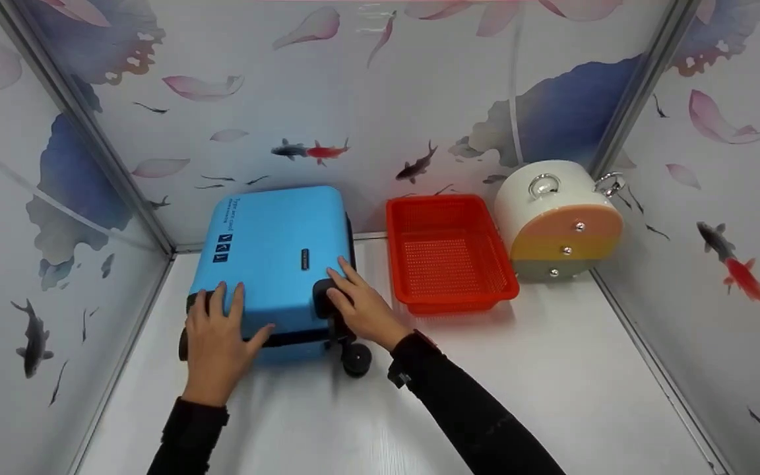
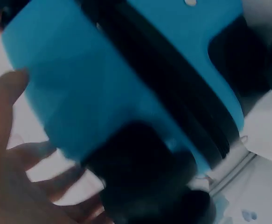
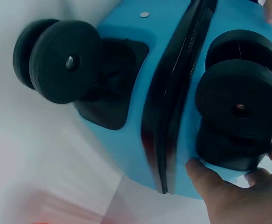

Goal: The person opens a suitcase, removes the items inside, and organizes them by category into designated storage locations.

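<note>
A light blue suitcase [image 1: 268, 231] lies flat, its wheeled end towards me. My left hand [image 1: 216, 349] rests on the near left corner of its upper face, fingers spread and fairly straight. At the near right corner, my right hand [image 1: 370, 313] lays its fingers over the black corner guard [image 1: 322, 298]. In the right wrist view, its thumb touches the blue shell beside a black double wheel [image 3: 240, 102]. A second wheel [image 3: 66, 60] sits across the black zipper band [image 3: 170, 98]. The left wrist view shows my left fingers along the shell's edge [image 2: 80, 93].
Right of the suitcase stands a red plastic basket [image 1: 452, 305] with a perforated bottom. Beside it is a white round-topped box [image 1: 518, 188] with three coloured drawers and metal rings. Patterned wall panels [image 1: 353, 99] enclose the white tabletop [image 1: 485, 396] at the back and sides.
</note>
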`<state>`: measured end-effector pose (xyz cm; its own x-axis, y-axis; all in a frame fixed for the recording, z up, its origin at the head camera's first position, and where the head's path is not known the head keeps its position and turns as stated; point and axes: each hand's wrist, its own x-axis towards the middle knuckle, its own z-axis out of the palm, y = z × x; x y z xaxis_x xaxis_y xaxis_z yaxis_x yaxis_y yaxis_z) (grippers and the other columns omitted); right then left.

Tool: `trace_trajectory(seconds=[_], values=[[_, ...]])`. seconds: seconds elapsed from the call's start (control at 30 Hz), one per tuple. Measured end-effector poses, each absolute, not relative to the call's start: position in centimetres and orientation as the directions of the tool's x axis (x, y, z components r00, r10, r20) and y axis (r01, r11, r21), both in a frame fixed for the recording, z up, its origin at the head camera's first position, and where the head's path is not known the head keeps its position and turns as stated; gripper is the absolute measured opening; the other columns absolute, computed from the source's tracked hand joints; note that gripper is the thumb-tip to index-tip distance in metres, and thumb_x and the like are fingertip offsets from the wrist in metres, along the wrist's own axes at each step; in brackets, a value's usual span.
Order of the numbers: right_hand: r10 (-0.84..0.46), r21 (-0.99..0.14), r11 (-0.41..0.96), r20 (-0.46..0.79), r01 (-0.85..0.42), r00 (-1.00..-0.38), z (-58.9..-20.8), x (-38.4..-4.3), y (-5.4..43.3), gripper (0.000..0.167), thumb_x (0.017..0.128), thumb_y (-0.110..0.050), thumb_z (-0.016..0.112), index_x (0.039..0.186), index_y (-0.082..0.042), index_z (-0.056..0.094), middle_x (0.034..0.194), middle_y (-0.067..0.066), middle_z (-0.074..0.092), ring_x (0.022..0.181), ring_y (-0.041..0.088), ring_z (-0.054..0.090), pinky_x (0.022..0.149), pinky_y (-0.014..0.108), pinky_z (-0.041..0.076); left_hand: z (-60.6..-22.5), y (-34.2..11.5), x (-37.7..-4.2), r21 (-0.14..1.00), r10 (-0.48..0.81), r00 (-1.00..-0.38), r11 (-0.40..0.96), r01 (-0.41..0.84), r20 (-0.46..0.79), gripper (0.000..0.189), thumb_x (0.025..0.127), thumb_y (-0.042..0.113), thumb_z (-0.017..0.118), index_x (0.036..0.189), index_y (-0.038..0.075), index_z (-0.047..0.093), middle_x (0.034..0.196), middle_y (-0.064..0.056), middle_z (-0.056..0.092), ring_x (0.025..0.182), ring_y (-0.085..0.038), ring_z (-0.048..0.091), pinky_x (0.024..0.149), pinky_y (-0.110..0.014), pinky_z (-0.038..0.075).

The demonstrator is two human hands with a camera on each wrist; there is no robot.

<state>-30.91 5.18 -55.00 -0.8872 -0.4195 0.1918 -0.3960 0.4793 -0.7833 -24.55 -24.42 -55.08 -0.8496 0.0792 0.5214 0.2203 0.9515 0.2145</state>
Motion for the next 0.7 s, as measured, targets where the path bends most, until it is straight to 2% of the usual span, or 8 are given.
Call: trace_trajectory(seconds=[0.13, 0.23, 0.33, 0.47, 0.7], values=[[-0.326, -0.898, 0.364, 0.127, -0.249, -0.937, -56.4, -30.9, 5.7, 0.071, 0.118, -0.058, 0.038, 0.179, -0.024, 0.021, 0.187, 0.0, 0.017, 0.172, 0.026, 0.024, 0.139, 0.053, 0.024, -56.3, -23.5, -25.1, 0.148, 0.089, -0.869, 0.972, 0.183, 0.487, 0.117, 0.077, 0.05, 0.102, 0.169, 0.008, 0.043, 0.173, -0.031, 0.037, 0.159, -0.069, 0.026, 0.125, -0.083, 0.026], [-0.241, -0.947, 0.294, 0.054, -0.126, -0.969, -57.7, -30.8, 5.9, 0.078, 0.116, -0.067, 0.034, 0.179, -0.024, 0.018, 0.186, 0.003, 0.023, 0.172, 0.028, 0.026, 0.139, 0.053, 0.023, -56.7, -23.4, -25.4, 0.162, 0.072, -0.858, 0.971, 0.177, 0.508, 0.12, 0.072, 0.045, 0.105, 0.169, 0.011, 0.043, 0.175, -0.028, 0.036, 0.16, -0.066, 0.025, 0.126, -0.082, 0.024], [-0.22, -0.96, 0.275, -0.01, -0.053, -0.975, -59.3, -30.6, 6.1, 0.081, 0.115, -0.07, 0.029, 0.178, -0.019, 0.022, 0.184, 0.005, 0.026, 0.172, 0.029, 0.026, 0.14, 0.051, 0.021, -56.9, -23.3, -25.4, 0.184, 0.061, -0.86, 0.967, 0.176, 0.506, 0.12, 0.072, 0.044, 0.106, 0.169, 0.014, 0.044, 0.176, -0.029, 0.035, 0.162, -0.067, 0.022, 0.127, -0.082, 0.021], [-0.252, -0.962, 0.272, -0.05, -0.021, -0.966, -60.9, -30.4, 6.3, 0.078, 0.117, -0.067, 0.024, 0.177, -0.018, 0.024, 0.184, 0.002, 0.025, 0.172, 0.026, 0.024, 0.14, 0.049, 0.02, -57.0, -22.7, -25.3, 0.167, 0.067, -0.883, 0.973, 0.161, 0.465, 0.12, 0.073, 0.045, 0.105, 0.171, 0.016, 0.042, 0.177, -0.03, 0.031, 0.162, -0.072, 0.015, 0.125, -0.087, 0.017], [-0.234, -0.964, 0.263, -0.027, -0.036, -0.972, -61.0, -31.0, 6.4, 0.071, 0.118, -0.064, 0.025, 0.176, -0.024, 0.028, 0.183, 0.0, 0.03, 0.171, 0.025, 0.028, 0.14, 0.049, 0.023, -56.3, -21.9, -26.2, 0.106, 0.098, -0.894, 0.981, 0.16, 0.437, 0.12, 0.075, 0.043, 0.104, 0.173, 0.02, 0.039, 0.18, -0.025, 0.031, 0.16, -0.073, 0.017, 0.124, -0.09, 0.013]])
